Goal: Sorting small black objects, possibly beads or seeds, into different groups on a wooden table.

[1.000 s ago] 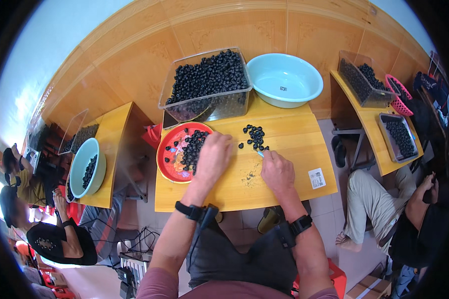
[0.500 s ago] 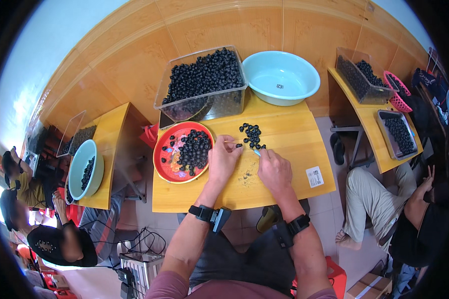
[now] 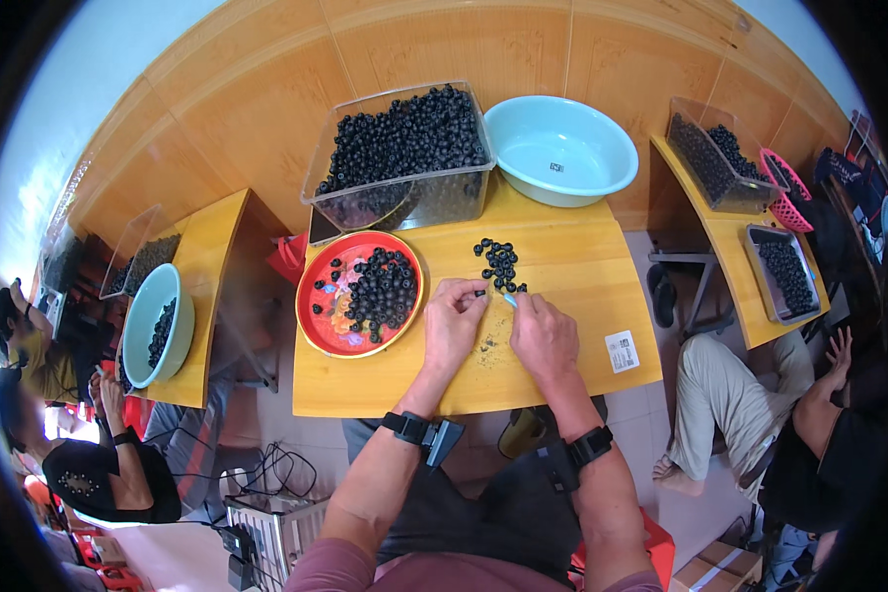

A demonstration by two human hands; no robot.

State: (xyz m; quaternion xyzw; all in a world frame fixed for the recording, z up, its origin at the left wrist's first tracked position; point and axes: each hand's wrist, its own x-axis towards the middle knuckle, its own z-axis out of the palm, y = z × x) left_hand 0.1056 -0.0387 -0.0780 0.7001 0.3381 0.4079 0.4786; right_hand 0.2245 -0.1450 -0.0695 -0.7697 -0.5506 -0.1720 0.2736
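Observation:
My left hand (image 3: 452, 324) is closed over the table, pinching a small round black piece (image 3: 481, 293) between thumb and fingertips. My right hand (image 3: 546, 335) is closed around a slim tool with a light-blue end (image 3: 510, 300); most of it is hidden in the fist, so its kind cannot be told. The two hands are close together but apart. Just beyond them lies a loose cluster of black bead-like pieces (image 3: 498, 262), some showing holes. Dark crumbs (image 3: 488, 344) are scattered between my hands. Left of them, a red round plate (image 3: 316, 333) carries many more such pieces.
A clear plastic bin (image 3: 405, 212) heaped with black pieces stands at the back, beside a light-blue basin (image 3: 562, 191). A white label (image 3: 622, 351) is on the table's right side. Other people sit at side tables, left (image 3: 212, 237) and right (image 3: 750, 311), with similar containers.
My left hand has moved slightly right, nearer the right hand, and its fingertips have drawn together around the black piece. The right hand has barely moved. The whole view has shifted a little.

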